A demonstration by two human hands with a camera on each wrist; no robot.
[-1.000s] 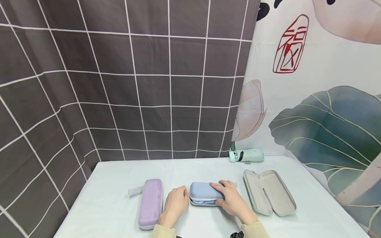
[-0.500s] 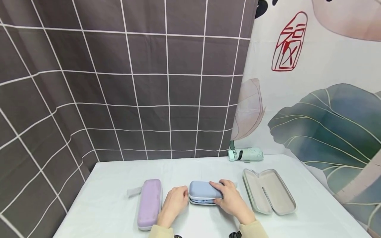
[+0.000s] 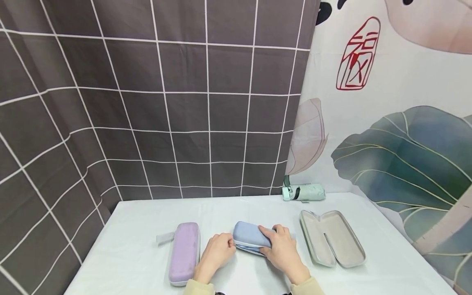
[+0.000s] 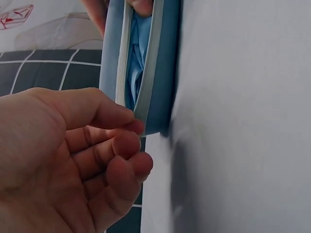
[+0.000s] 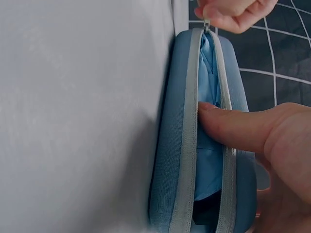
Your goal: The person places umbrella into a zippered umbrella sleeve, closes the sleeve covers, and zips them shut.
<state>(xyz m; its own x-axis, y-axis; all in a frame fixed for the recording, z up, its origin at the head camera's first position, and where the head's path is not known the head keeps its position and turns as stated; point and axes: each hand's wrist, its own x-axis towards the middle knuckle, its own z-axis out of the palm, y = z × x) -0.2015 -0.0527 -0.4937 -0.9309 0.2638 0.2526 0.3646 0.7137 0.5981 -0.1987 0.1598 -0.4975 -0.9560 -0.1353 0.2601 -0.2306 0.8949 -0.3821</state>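
Note:
A blue zip case (image 3: 248, 234) lies at the middle of the table, its zip partly undone. Folded blue fabric (image 5: 208, 160) shows in the gap. At the case's left end, my left hand (image 3: 217, 250) pinches the zip pull (image 5: 207, 24) between thumb and index finger, the other fingers curled. My right hand (image 3: 282, 250) grips the case towards its right end, fingers over the top. In the right wrist view its thumb (image 5: 238, 127) presses into the opening against the fabric. The case's far right end is mostly covered by that hand.
A closed purple case (image 3: 185, 254) with a grey strap lies left of my left hand. To the right, a pale case (image 3: 341, 239) lies spread open. A mint-green folded umbrella (image 3: 306, 192) rests at the table's back edge, near the hanging cloths.
The blue case has turned slightly, so its right end sits nearer to me. My right hand has shifted a little left with it; my left hand stays at the zip end.

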